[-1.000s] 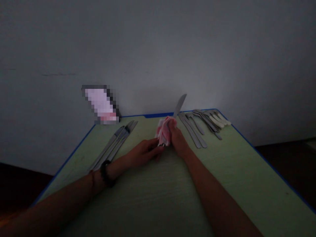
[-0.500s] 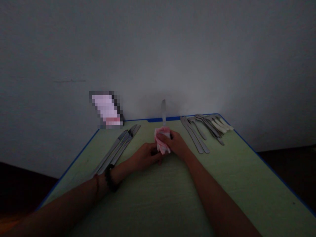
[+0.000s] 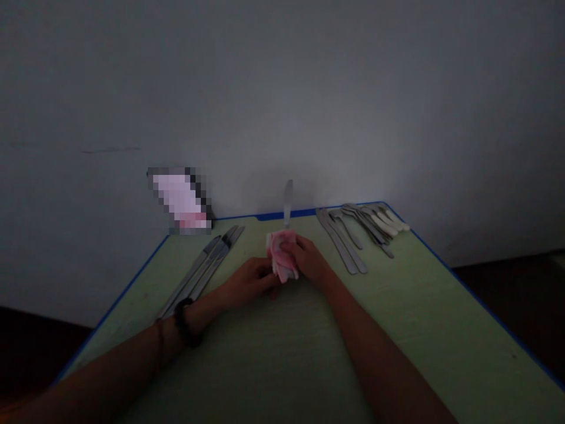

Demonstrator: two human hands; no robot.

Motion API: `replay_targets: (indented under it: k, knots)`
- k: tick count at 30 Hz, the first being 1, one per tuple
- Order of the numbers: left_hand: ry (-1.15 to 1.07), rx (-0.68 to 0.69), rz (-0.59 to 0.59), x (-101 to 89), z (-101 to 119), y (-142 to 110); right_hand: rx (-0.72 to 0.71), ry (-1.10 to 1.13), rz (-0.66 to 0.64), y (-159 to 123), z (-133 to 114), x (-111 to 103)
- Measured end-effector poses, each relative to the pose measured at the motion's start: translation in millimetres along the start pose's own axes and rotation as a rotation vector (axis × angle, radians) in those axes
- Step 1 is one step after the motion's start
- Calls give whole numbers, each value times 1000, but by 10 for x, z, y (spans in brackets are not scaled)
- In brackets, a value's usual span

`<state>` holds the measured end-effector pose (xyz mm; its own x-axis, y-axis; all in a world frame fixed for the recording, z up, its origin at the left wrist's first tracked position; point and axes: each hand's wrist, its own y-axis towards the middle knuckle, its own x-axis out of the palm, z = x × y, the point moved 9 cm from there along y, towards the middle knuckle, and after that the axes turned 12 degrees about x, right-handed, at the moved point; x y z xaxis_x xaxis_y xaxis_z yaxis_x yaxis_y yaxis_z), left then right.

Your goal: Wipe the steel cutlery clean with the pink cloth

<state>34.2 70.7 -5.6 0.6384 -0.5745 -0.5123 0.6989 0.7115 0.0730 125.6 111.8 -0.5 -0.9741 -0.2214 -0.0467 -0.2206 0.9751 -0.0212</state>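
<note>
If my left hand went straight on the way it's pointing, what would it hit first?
Your left hand would first meet the pink cloth at its fingers, then probably your right hand, though depth is unclear.

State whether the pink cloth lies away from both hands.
No, the right hand grips the pink cloth, and the left hand is against it.

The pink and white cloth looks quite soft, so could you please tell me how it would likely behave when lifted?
The cloth is probably floppy, as it bunches in loose folds at the right hand. It should feel light, being a small bundle. It may slide along the knife, whose visible blade looks smooth.
</note>
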Motion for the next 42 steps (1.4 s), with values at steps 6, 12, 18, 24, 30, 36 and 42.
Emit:
replay_targets:
  k: [6,12,18,24,30,36,42]
  knots:
    - [75,47,48,-25,67,19,18,-18,-10,-82,-101,-29]
    - [38,50,73,-35,46,22,3,27,16,-36,-52,-52]
    - [78,66,41,-26,97,11,54,-260,27,86,-32,-22]
    - [116,68,-17,13,84,1,35,-278,3,46,-66,4]
    - [89,94,-11,14,123,7,22,-307,22,62,-66,13]
    - [41,77,-12,28,78,12,-14,-346,78,70,-81,-3]
    - [26,95,12,42,112,16,23,-313,92,22,-30,-16]
